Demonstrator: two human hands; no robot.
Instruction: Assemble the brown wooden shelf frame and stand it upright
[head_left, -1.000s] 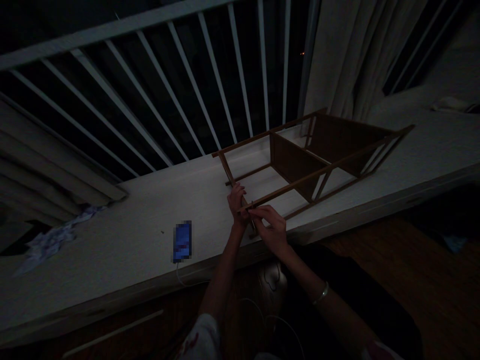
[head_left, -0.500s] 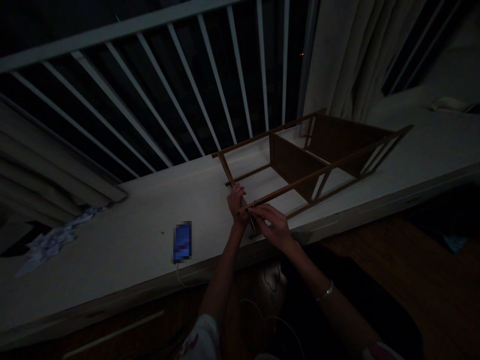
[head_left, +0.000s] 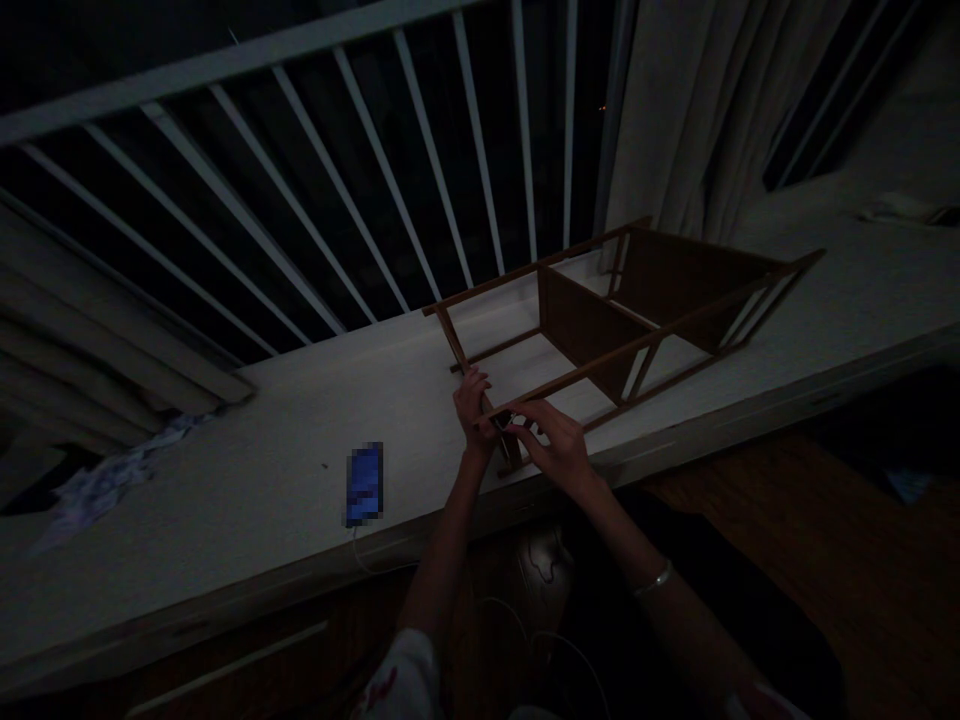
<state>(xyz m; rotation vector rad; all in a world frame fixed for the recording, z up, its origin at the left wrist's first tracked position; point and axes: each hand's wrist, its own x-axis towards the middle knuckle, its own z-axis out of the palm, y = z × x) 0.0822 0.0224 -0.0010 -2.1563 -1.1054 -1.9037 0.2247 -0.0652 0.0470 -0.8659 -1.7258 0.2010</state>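
A brown wooden shelf frame (head_left: 592, 365) with two broad panels lies on its side along the pale ledge. My left hand (head_left: 474, 412) is wrapped around the crossbar at its near left end, by the corner joint. At that same corner my right hand (head_left: 553, 440) has thumb and fingers pinched on something small and dark; the dim light hides what it is. A bracelet (head_left: 654, 578) circles my right wrist.
On the ledge (head_left: 285, 420) lies a phone (head_left: 365, 484) with a white cable (head_left: 367, 565) running down over the front edge. White railing bars (head_left: 382, 170) stand behind. Curtains (head_left: 675, 110) hang at both sides, with a crumpled patterned cloth (head_left: 120, 480) at left.
My right hand has shifted slightly at the corner, its fingers turning and lifting a little. My left hand and the shelf frame stay in place.
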